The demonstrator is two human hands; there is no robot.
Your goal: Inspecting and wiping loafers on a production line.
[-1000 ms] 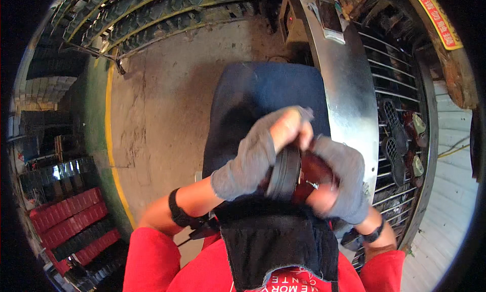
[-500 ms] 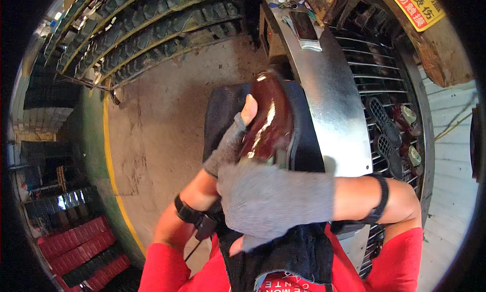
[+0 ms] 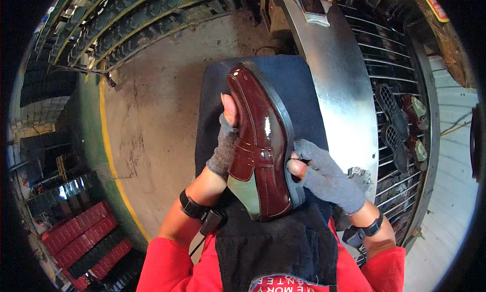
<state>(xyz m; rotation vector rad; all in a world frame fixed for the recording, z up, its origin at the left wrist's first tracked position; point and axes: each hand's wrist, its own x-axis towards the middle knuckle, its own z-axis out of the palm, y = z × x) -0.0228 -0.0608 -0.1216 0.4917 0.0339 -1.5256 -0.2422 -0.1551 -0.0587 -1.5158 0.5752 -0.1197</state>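
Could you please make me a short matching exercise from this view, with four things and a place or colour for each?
Things:
1. Loafer
2. Left hand
3. Right hand
4. Two black treaded soles

Places or colours:
A. At the shoe's right-hand edge
B. On the metal bars
C. Glossy burgundy
D. At the shoe's left side

Pairs: 1-C, 2-D, 3-A, 4-B.

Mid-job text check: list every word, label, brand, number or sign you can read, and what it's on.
Wording isn't copied here, only located.
Red shirt: white capital letters, upside down in view, partly cut off.
Red-and-yellow sign, upper right: cropped by the picture's edge, not readable.
Maroon shoe: no lettering I can make out.
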